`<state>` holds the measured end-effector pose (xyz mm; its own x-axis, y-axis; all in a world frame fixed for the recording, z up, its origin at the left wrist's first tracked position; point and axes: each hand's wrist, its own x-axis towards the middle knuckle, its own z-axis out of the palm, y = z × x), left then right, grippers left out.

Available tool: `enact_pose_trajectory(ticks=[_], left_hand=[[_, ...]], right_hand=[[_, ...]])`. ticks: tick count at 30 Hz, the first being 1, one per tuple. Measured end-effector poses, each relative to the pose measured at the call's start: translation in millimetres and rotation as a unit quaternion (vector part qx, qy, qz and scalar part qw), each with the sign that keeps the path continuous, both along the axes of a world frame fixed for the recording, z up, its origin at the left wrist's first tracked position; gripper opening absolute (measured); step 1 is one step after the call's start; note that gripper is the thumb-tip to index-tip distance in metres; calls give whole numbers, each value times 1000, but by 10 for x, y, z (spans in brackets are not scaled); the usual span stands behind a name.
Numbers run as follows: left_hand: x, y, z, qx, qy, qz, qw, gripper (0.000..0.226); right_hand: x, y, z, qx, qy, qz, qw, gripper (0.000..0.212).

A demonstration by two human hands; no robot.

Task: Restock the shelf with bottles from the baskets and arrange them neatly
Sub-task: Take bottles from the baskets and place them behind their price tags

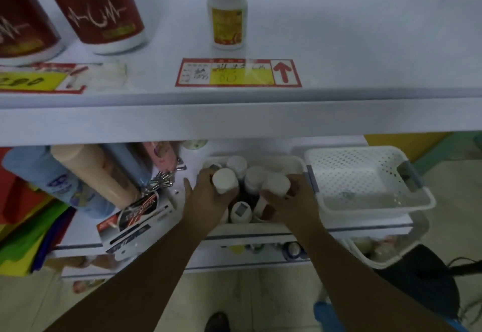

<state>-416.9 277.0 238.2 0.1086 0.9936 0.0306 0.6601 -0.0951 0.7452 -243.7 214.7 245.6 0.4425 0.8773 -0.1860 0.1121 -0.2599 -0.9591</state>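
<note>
On the lower shelf stands a white basket (292, 161) holding several white-capped bottles (254, 176). Inside it, my left hand (206, 196) grips one white-capped bottle (224, 179), and my right hand (289, 201) grips another (276, 185). On the upper shelf (339, 52) one small white bottle with a yellow label (227, 22) stands alone behind a red and yellow price tag (238, 72).
An empty white perforated basket (365, 177) sits to the right on the lower shelf. Two large red-labelled tubs (99, 10) stand at the upper left. Tall bottles (86, 175), a boxed item (135, 219) and loose metal bits (160, 179) lie left of the hands. Another basket (383, 250) sits lower right.
</note>
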Motion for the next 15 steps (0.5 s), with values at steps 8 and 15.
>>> enact_pose_trajectory(ticks=[8, 15], left_hand=[[-36, -543, 946, -92, -305, -4, 948, 24], [-88, -1281, 1600, -154, -471, 17, 868, 60]], right_hand=[[-113, -408, 702, 79, 196, 45, 976, 17], [-311, -857, 1369, 57, 392, 152, 905, 64]])
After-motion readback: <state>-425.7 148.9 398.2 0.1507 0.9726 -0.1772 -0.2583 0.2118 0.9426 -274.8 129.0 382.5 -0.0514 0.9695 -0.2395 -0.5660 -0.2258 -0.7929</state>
